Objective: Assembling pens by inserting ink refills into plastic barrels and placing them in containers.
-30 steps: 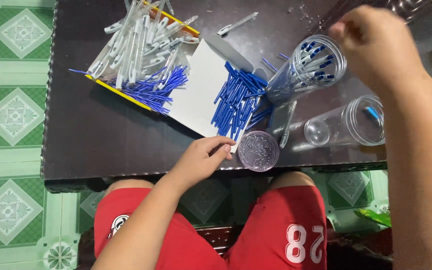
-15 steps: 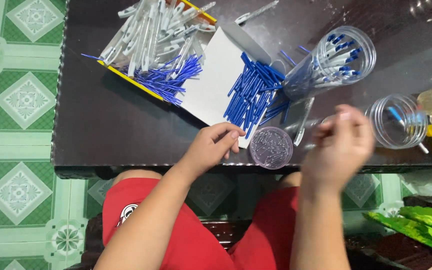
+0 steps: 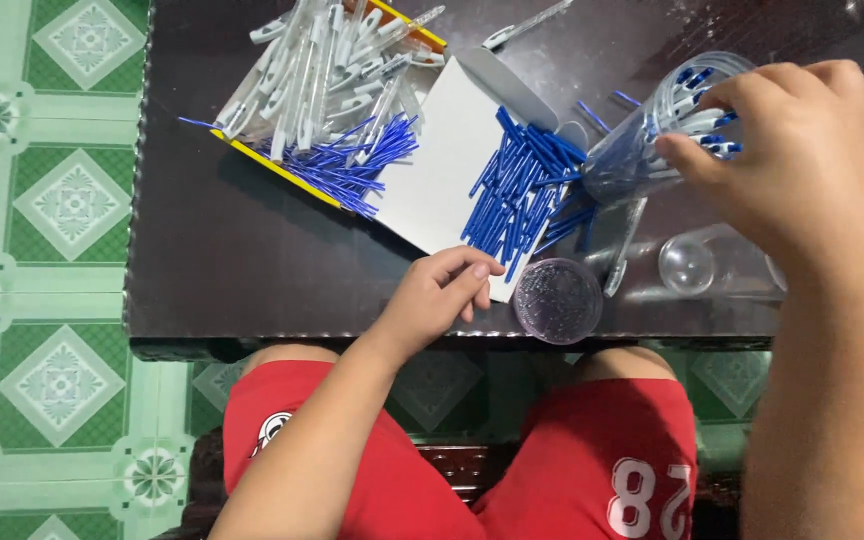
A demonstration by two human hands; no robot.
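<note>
Table point(image 3: 252, 260), dark and glossy, carries everything. White sheet point(image 3: 442, 160) lies mid-table with a heap of blue tubes point(image 3: 527, 185) on its right part. Clear jar point(image 3: 652, 130) of assembled pens stands near the far right corner. Right hand point(image 3: 802, 150) hovers over its mouth, grip pinched on a pen top. Left hand point(image 3: 437, 295) rests at the near edge, fingers loosely curled; whether its grip holds anything I cannot tell.

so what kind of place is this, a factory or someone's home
Probably a home doing piecework pen assembly: a low dark table on green patterned floor tiles, with loose pen barrels and blue refills heaped on it.
</note>
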